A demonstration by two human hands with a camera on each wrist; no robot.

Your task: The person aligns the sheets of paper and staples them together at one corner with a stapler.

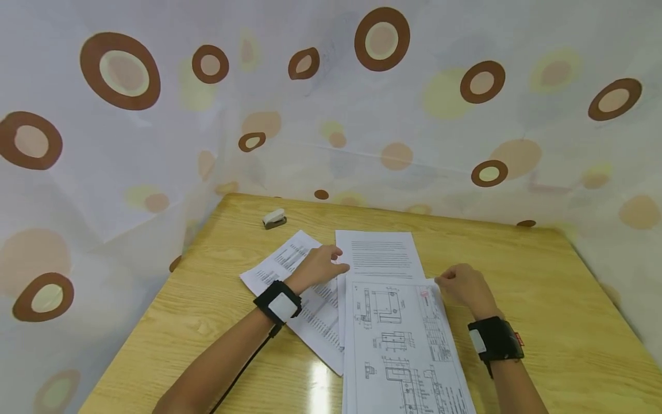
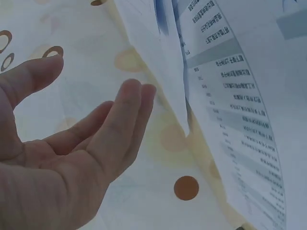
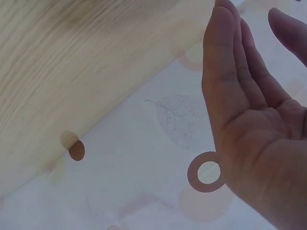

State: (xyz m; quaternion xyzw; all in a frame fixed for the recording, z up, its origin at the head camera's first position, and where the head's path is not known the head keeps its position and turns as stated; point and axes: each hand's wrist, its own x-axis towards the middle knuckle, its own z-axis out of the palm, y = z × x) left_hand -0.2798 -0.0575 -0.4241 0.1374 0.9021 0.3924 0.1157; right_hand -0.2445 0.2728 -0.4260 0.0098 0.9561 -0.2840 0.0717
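Observation:
A sheet with a technical drawing point(image 1: 393, 339) lies over other paper on the wooden table. Beneath its far edge shows a page of lined text point(image 1: 380, 253), and to the left a slanted printed sheet point(image 1: 323, 313) with tables. My left hand point(image 1: 318, 267) hovers over the printed sheets, thumb and fingers apart; in the left wrist view that hand point(image 2: 81, 139) holds nothing. At the drawing's far right corner is my right hand point(image 1: 465, 287), its fingertips close to the paper. The right wrist view shows this hand point(image 3: 259, 105) with fairly straight fingers, thumb apart and no paper between them.
A small stapler point(image 1: 274, 218) with a pale top sits near the table's far left. Wooden table surface point(image 1: 538, 287) extends to the right of the papers. A patterned curtain point(image 1: 331, 115) with brown rings hangs behind and along the sides.

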